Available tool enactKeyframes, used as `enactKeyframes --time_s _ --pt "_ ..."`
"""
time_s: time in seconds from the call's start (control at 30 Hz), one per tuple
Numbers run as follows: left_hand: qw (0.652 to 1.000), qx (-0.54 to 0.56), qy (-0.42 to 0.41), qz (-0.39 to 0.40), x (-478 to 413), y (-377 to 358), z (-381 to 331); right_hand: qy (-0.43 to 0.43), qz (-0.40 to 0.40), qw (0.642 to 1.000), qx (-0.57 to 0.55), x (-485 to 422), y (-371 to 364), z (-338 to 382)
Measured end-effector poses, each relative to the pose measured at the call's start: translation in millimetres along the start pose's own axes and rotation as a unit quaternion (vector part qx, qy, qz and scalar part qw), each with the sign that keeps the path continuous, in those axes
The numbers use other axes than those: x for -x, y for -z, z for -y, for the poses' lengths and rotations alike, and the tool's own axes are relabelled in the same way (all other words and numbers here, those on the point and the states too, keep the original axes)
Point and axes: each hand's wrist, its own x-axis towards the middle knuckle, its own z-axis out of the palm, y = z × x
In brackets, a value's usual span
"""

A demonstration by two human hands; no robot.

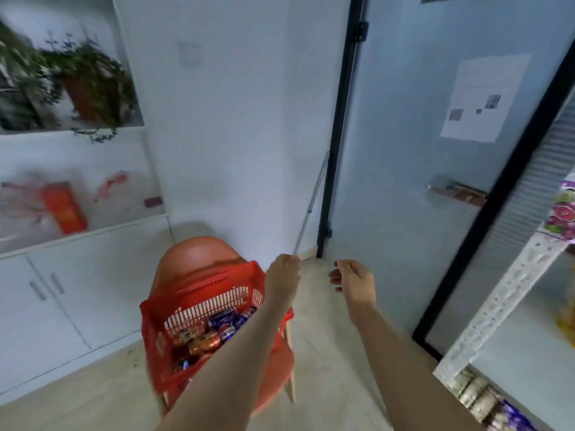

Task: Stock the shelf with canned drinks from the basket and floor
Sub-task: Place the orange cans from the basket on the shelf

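A red plastic basket (pixel 199 301) rests on an orange chair (pixel 199 259) at lower centre. Inside it lie several cans (pixel 217 329), blue ones and orange ones. My left hand (pixel 282 279) reaches out past the basket's right rim, fingers drawn together, with nothing visible in it. My right hand (pixel 353 279) hovers over the floor to the right, fingers loosely curled and apart, holding nothing. The white metal shelf (pixel 504 303) stands at the right edge, with cans (pixel 476 396) on its lowest level.
A glass door with a black frame (pixel 336 135) and a handle (pixel 457 191) stands ahead on the right. White cabinets (pixel 62 290) line the left wall. A thin metal rod (pixel 311 206) leans in the corner. The floor (pixel 323 353) is pale wood.
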Motion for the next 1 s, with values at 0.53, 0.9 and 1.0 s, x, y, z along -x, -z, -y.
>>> enactKeyframes --time_s 0.53,0.9,1.0 --pt "0.979 -0.025 0.186 -0.074 -127.5 171.7 172.6 -0.12 0.149 0.977 0.096 -45.3 -223.1 -107.2" --pt "0.931 -0.04 0.322 -0.167 -195.9 162.1 289.7 -0.198 0.3 0.915 0.184 -132.2 -316.8 -218.9" --pt "0.91 -0.056 0.365 -0.19 -198.4 168.9 333.9 -0.225 0.335 0.891 0.208 -138.9 -333.6 -252.9"
